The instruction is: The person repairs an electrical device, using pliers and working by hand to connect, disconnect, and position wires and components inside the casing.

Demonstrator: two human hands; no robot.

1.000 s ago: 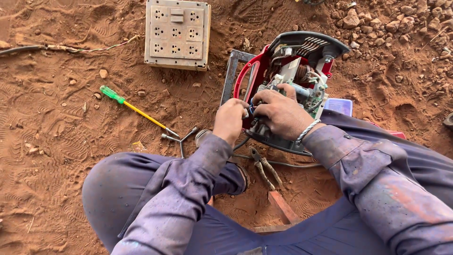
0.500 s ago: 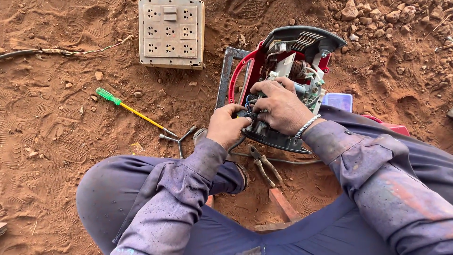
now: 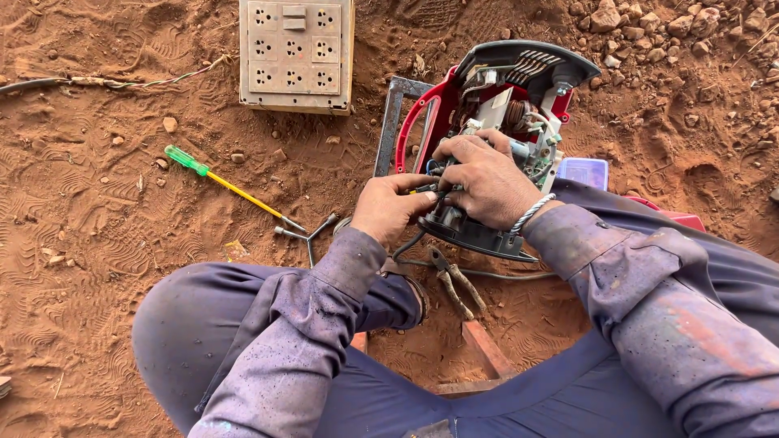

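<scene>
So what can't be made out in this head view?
- What the left hand and right hand pinch inside the opened power tool: the fingers cover it.
- Tool's lower body: hidden under both hands.
- Pliers: the jaws' tip runs under the tool.
- Socket board: top cut by the frame edge.
- Blue box: partly behind the right sleeve.

Compared with a second ago, the left hand [image 3: 389, 209] sits a little lower and further left, its fingertips now pinching at the bottom edge of the opened red and grey power tool [image 3: 495, 146] instead of pressing beside the other hand. The right hand [image 3: 483, 180] lies spread higher over the exposed inner parts, and the tool shows more of its wiring.
</scene>
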